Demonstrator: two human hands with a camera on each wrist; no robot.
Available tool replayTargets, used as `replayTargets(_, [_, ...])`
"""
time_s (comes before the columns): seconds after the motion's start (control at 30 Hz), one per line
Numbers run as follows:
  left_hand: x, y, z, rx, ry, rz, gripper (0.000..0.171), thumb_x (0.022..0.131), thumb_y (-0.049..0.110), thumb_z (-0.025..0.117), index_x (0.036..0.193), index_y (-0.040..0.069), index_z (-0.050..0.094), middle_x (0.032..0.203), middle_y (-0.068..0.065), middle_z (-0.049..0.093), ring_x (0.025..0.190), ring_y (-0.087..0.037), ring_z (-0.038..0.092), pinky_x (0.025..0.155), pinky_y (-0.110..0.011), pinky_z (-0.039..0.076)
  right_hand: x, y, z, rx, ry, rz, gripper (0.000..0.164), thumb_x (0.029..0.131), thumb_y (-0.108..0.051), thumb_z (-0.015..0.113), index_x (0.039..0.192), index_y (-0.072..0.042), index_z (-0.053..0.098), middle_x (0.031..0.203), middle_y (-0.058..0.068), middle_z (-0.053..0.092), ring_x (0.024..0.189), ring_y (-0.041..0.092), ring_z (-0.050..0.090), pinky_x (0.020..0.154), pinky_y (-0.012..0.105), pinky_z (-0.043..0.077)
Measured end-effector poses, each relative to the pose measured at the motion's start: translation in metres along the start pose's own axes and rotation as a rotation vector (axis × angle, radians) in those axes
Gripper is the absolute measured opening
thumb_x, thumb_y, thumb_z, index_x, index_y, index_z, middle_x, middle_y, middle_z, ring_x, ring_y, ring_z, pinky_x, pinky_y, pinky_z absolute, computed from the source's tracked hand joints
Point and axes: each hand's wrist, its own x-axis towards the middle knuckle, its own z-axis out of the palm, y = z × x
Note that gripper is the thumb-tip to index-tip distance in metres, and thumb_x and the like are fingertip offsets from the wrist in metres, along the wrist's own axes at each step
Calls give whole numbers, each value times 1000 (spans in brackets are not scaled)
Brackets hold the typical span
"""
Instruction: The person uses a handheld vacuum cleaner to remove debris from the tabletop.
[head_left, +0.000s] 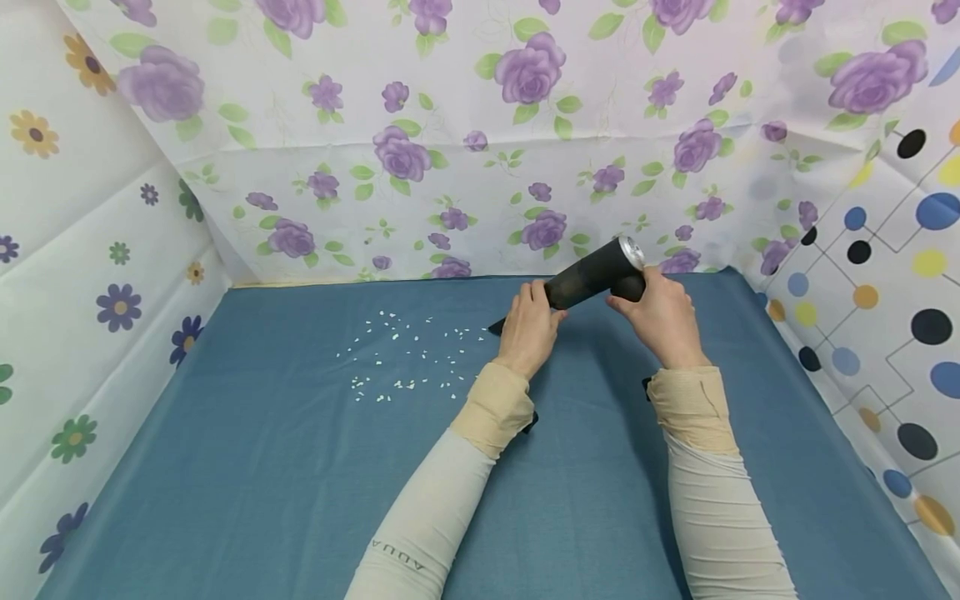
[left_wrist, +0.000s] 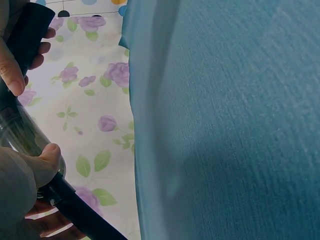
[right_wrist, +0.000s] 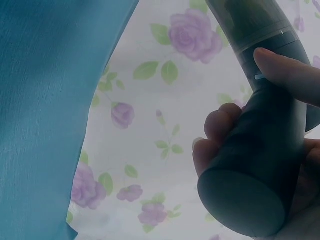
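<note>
A black handheld vacuum cleaner (head_left: pixel 588 277) is held tilted over the blue cloth, its narrow nozzle (head_left: pixel 496 327) pointing down to the left. My right hand (head_left: pixel 663 317) grips its handle (right_wrist: pixel 250 175), the thumb lying near the switch area in the right wrist view. Farther forward, my left hand (head_left: pixel 527 331) holds the vacuum where the clear dust cup (left_wrist: pixel 25 132) meets the nozzle, thumb on top and fingers beneath. Small white scraps (head_left: pixel 405 385) lie scattered on the cloth, left of the nozzle tip.
The blue cloth (head_left: pixel 285 492) covers the table. A purple-rose sheet (head_left: pixel 465 192) rises behind its back edge. Flower-patterned sheeting (head_left: pixel 75 333) stands at the left, and a dotted sheet (head_left: pixel 885 300) at the right.
</note>
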Motion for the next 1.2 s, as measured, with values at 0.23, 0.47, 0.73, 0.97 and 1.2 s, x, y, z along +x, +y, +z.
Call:
replayTargets(0.23, [1, -2, 0, 8, -5, -1, 50, 94, 36, 67, 128, 6, 47, 113, -10, 52, 100, -23, 54, 84, -37, 48, 1, -1, 2, -5, -1, 7, 51, 87, -31, 76, 117, 6, 56, 86, 22, 60, 63, 33, 55, 52, 41, 38])
replayTargets(0.47, [1, -4, -2, 23, -20, -21, 51, 94, 37, 65, 130, 7, 45, 116, -10, 52, 105, -23, 54, 89, -37, 48, 1, -1, 6, 5, 0, -6, 49, 87, -30, 76, 115, 6, 57, 83, 22, 60, 61, 33, 54, 51, 41, 38])
replayTargets(0.73, [0, -4, -2, 18, -17, -30, 49, 94, 36, 66, 127, 7, 46, 114, -10, 52, 102, -23, 54, 87, -37, 48, 2, -2, 8, 12, -2, -5, 51, 86, -29, 77, 117, 6, 57, 85, 22, 61, 62, 32, 54, 52, 42, 38])
replayTargets(0.97, [-3, -4, -4, 15, -15, -48, 48, 94, 35, 67, 126, 7, 47, 112, -9, 52, 100, -22, 54, 87, -37, 48, 2, -1, 8, 18, -22, -3, 51, 87, -30, 77, 117, 6, 57, 85, 22, 61, 61, 32, 55, 52, 42, 40])
replayTargets(1.2, [-6, -1, -5, 63, -2, -50, 49, 94, 38, 66, 127, 7, 48, 111, -9, 53, 100, -23, 56, 86, -38, 49, 2, -1, 6, 20, -51, 17, 53, 87, -33, 76, 120, 5, 57, 86, 21, 61, 63, 32, 55, 52, 41, 40])
